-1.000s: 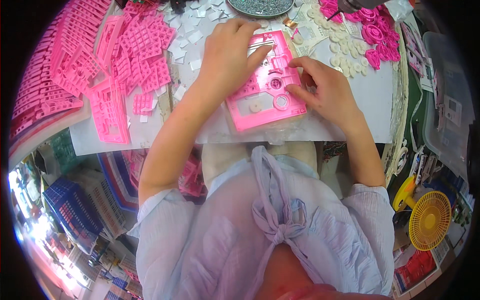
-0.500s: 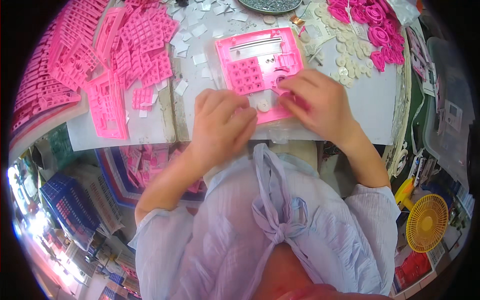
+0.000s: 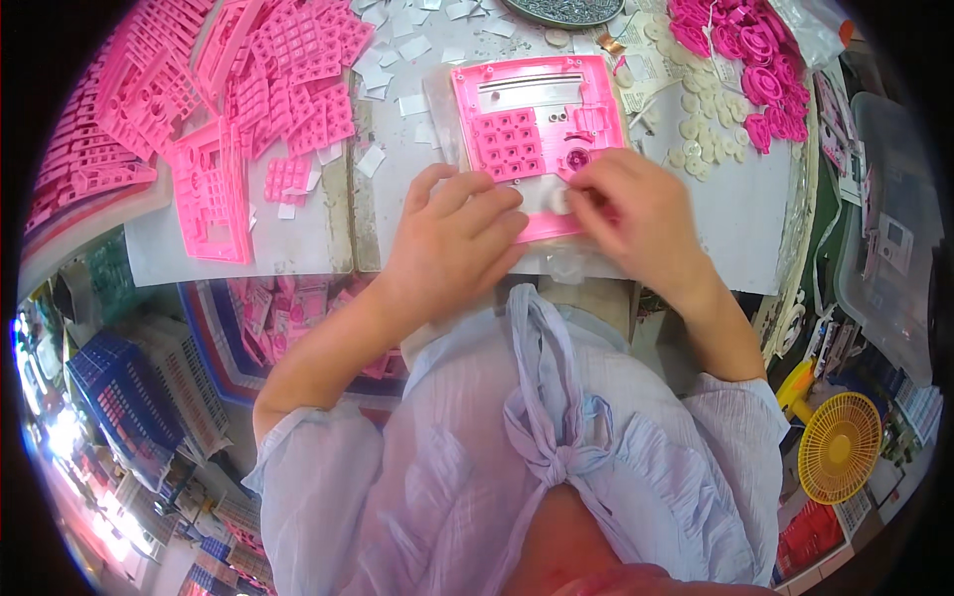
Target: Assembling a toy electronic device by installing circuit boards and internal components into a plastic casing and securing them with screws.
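A pink plastic casing lies on the table in front of me, with a block of pink keys in its left half. At its right sits a dark pink round part in a circular seat. My right hand is over the casing's lower right, its fingers closed on the edge of a small white disc, which is blurred. Beside the casing's lower left edge is my left hand, fingers apart and slightly bent, holding nothing visible; its thumb side is partly hidden.
Stacked pink casings and key pads cover the left. White paper squares are scattered behind. White discs, dark pink coiled parts and a round tray of small metal pieces lie farther back. Below stands a blue-edged bin.
The white disc has shifted right over the casing, toward my right fingers, which have drawn down from the round seat. My left hand's fingers have spread a little. The whole view has shifted slightly.
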The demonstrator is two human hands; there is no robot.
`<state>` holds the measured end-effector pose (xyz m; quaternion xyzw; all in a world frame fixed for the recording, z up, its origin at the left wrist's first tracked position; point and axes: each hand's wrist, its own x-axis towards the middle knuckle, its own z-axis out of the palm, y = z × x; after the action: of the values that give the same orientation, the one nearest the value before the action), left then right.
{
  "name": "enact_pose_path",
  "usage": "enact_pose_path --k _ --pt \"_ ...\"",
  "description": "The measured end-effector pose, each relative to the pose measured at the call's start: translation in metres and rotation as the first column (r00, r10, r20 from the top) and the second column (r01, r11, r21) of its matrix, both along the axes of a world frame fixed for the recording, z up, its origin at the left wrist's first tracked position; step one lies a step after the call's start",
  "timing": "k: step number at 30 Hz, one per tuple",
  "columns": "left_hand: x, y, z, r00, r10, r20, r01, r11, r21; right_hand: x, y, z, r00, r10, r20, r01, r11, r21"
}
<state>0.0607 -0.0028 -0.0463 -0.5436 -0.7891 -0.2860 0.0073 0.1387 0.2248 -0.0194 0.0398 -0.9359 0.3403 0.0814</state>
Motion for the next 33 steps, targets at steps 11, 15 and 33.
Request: enact_pose_path --k 11,15,33 --pt "-0.028 0.043 0.02 0.992 -0.09 -0.083 0.076 0.985 -0.155 0.033 0.055 0.013 0.966 -0.227 0.125 0.248 0.95 -0.188" --pt "-0.03 0.043 0.017 0.98 -0.145 -0.135 0.115 0.972 -0.204 0.034 0.057 0.008 0.967 -0.221 0.127 0.243 0.948 -0.206" --pt "-0.03 0.045 0.014 0.978 -0.16 -0.132 0.13 0.969 -0.212 0.011 0.09 0.008 1.0 0.009 0.011 -0.01 0.996 0.091"
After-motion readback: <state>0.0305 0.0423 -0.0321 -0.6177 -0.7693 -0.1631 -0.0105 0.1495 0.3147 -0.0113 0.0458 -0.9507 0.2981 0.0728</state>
